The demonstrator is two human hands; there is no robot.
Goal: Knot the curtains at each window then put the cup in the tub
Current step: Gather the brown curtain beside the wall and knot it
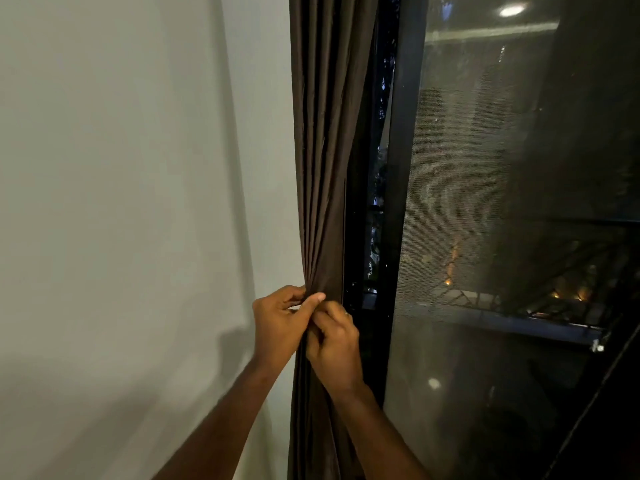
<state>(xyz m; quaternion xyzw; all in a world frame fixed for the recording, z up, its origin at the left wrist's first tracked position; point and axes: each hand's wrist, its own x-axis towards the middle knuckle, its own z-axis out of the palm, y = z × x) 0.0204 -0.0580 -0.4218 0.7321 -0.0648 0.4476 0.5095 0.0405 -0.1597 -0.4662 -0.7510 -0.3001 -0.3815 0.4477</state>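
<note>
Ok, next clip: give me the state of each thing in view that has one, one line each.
curtain: gathered into a bunch beside the window frame, no knot visible
left hand: pinches the gathered curtain
right hand: grips the curtain just below the left hand
window: uncovered, dark outside, ceiling lights reflected in the glass

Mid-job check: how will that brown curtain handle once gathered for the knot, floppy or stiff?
Probably floppy: the brown curtain hangs in soft folds that narrow where the left hand and right hand pinch it. It looks fairly thick, so the knot may be bulky. Its faint sheen hints it could slip.
</note>
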